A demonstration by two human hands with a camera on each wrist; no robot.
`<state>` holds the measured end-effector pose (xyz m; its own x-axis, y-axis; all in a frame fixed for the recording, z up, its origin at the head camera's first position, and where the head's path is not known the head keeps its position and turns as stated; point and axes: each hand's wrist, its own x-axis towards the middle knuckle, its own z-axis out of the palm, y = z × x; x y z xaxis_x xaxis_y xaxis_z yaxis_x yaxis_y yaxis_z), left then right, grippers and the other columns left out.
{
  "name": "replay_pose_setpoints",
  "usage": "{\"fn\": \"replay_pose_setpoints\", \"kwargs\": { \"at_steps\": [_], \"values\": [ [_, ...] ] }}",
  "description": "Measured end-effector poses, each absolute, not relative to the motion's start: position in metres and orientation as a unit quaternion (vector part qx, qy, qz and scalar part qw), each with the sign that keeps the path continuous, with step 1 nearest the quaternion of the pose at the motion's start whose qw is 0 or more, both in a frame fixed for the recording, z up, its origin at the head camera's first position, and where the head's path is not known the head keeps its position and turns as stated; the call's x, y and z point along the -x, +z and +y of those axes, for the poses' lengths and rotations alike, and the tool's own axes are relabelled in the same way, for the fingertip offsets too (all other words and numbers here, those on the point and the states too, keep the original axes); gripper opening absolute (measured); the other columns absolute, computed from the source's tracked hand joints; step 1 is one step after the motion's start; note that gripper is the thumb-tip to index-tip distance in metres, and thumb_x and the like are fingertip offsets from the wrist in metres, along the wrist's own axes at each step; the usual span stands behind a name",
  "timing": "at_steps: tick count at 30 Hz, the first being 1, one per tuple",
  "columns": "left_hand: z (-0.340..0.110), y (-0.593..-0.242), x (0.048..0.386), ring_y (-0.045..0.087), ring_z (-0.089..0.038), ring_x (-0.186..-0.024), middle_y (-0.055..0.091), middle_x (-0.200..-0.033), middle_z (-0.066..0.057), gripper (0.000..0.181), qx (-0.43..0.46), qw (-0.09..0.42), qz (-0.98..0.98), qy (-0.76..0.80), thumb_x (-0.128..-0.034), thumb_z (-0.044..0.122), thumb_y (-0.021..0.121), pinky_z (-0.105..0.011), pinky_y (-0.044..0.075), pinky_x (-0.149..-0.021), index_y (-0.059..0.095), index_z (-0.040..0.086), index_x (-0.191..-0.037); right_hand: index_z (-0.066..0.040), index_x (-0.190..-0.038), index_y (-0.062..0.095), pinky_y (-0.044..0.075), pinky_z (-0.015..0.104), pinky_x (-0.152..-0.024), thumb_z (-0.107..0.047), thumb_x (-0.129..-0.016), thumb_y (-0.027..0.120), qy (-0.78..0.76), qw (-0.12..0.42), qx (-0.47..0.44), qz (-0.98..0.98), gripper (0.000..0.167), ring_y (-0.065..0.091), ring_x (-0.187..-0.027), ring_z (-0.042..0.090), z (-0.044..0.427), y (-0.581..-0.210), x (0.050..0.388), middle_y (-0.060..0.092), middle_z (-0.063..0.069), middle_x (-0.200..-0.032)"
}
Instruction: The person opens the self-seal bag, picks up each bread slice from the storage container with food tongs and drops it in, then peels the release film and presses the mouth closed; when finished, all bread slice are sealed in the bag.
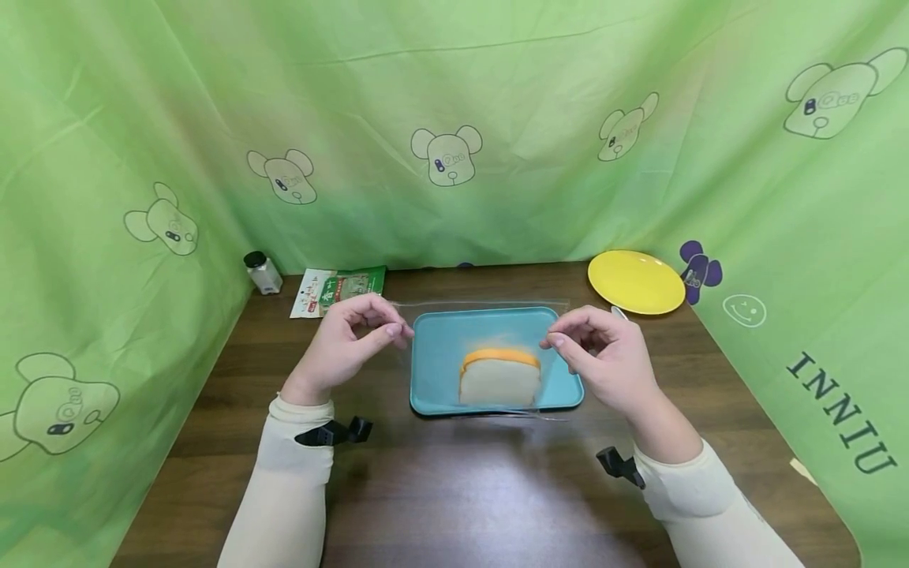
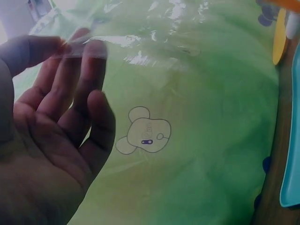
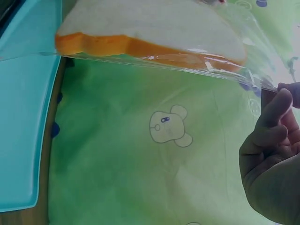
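My left hand (image 1: 348, 339) and right hand (image 1: 611, 355) hold a clear plastic film or bag (image 3: 260, 70) stretched between them above a teal tray (image 1: 419, 355). In the left wrist view, the left thumb and fingertips pinch one edge of the plastic (image 2: 124, 42). At the other side, the right thumb and index finger (image 3: 276, 105) pinch a corner. A bread slice (image 1: 500, 383) with an orange crust shows at the plastic; from the right wrist it looks covered by it. Whether the plastic is a closed bag or a loose sheet, I cannot tell.
A yellow plate (image 1: 637, 282) lies at the back right. The back left holds a green-and-white packet (image 1: 341, 290) and a black-capped shaker jar (image 1: 263, 274). Green printed curtains (image 1: 454, 79) enclose the wooden table (image 1: 440, 497) at the back and sides.
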<state>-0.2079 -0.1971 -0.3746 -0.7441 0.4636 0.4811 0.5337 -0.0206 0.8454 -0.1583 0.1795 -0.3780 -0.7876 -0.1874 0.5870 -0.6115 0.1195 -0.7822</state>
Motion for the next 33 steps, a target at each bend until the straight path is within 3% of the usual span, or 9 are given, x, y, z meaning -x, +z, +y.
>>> {"fn": "replay_pose_setpoints", "kwargs": {
  "at_steps": [7,12,20,27,33],
  "values": [
    [-0.196,-0.383,0.215,0.075,-0.031,-0.086,0.076,-0.095,-0.017,0.008,0.369,-0.037,-0.714,-0.594,-0.1015,-0.001,0.065,-0.038,0.061,-0.080,0.070,0.002,-0.108,0.010,-0.107,0.071,0.045,0.022,-0.048,0.016,-0.091,0.067,0.625,0.142,-0.262,-0.722,0.018,0.056,-0.056,0.015,0.185,-0.393,0.160,0.074,0.010,-0.084],
    [-0.193,-0.394,0.225,0.075,-0.033,-0.085,0.079,-0.094,-0.012,0.012,0.334,-0.071,-0.737,-0.584,-0.1023,0.001,0.066,-0.040,0.061,-0.084,0.074,0.003,-0.110,0.007,-0.107,0.073,0.046,0.024,-0.048,0.014,-0.093,0.068,0.610,0.126,-0.240,-0.745,0.016,0.055,-0.055,0.012,0.186,-0.407,0.169,0.073,0.012,-0.083],
    [-0.188,-0.399,0.229,0.073,-0.030,-0.080,0.078,-0.099,-0.009,0.009,0.339,-0.034,-0.743,-0.576,-0.1026,0.006,0.068,-0.042,0.061,-0.081,0.076,0.009,-0.103,0.003,-0.099,0.073,0.047,0.024,-0.049,0.014,-0.092,0.070,0.615,0.142,-0.246,-0.736,0.014,0.052,-0.054,0.013,0.187,-0.406,0.179,0.068,0.010,-0.083],
    [-0.183,-0.402,0.230,0.074,-0.031,-0.076,0.078,-0.097,-0.014,0.014,0.313,-0.006,-0.731,-0.607,-0.1014,0.002,0.068,-0.041,0.062,-0.080,0.074,0.003,-0.114,0.005,-0.101,0.074,0.045,0.023,-0.047,0.013,-0.092,0.070,0.620,0.161,-0.223,-0.735,0.013,0.050,-0.051,0.012,0.186,-0.405,0.183,0.071,0.013,-0.078],
    [-0.179,-0.406,0.233,0.072,-0.032,-0.072,0.077,-0.096,-0.015,0.009,0.310,0.013,-0.719,-0.622,-0.1038,0.005,0.065,-0.041,0.062,-0.078,0.074,0.002,-0.107,0.006,-0.098,0.075,0.044,0.022,-0.046,0.012,-0.094,0.069,0.627,0.172,-0.222,-0.727,0.009,0.049,-0.048,0.013,0.186,-0.404,0.185,0.074,0.008,-0.081]
  ]
}}
